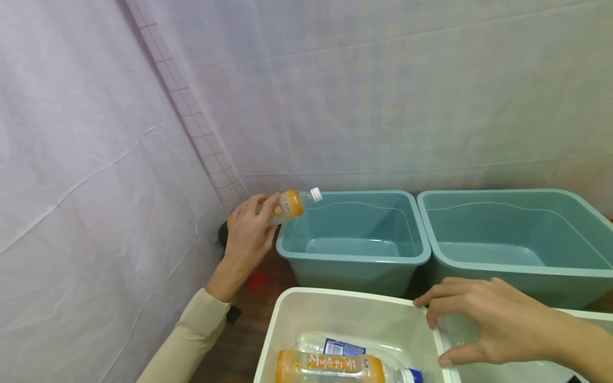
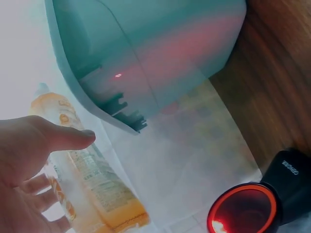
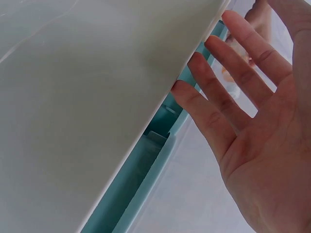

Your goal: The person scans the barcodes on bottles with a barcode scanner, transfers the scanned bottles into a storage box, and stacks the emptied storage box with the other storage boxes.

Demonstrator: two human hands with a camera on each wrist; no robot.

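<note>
My left hand [image 1: 247,230] grips a small orange-labelled bottle [image 1: 289,205] with a white cap, held on its side just left of the left teal bin [image 1: 355,259]. In the left wrist view my fingers and thumb [image 2: 58,138] wrap the bottle [image 2: 92,182] beside the teal bin's wall [image 2: 160,53]. My right hand [image 1: 483,324] hovers with fingers spread and relaxed over the edge between two white bins [image 1: 282,319], holding nothing. In the right wrist view its fingers [image 3: 228,87] lie next to the white bin's wall [image 3: 87,107].
A second teal bin [image 1: 517,234] stands at the back right. The near white bin holds an orange bottle [image 1: 330,367] and a clear blue-labelled bottle [image 1: 345,347]. A black device with a red-lit ring [image 2: 245,211] sits on the wooden surface near the draped white sheets [image 1: 86,175].
</note>
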